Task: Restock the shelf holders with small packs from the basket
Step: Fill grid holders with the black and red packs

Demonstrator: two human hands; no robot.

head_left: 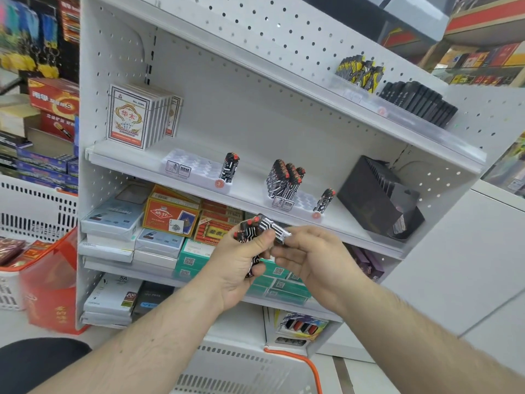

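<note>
My left hand (241, 260) grips a bunch of small packs (250, 231), red caps up, count indeterminate. My right hand (306, 251) pinches one pack (277, 228) at its end, long axis lying across, tilted down to the right. Two white holders stand on the shelf above and beyond my hands. The left holder (196, 172) carries one upright pack; the right holder (295, 200), nearer my right hand, carries a cluster at its left end and one pack at its right. The basket (250, 373) sits below my arms.
</note>
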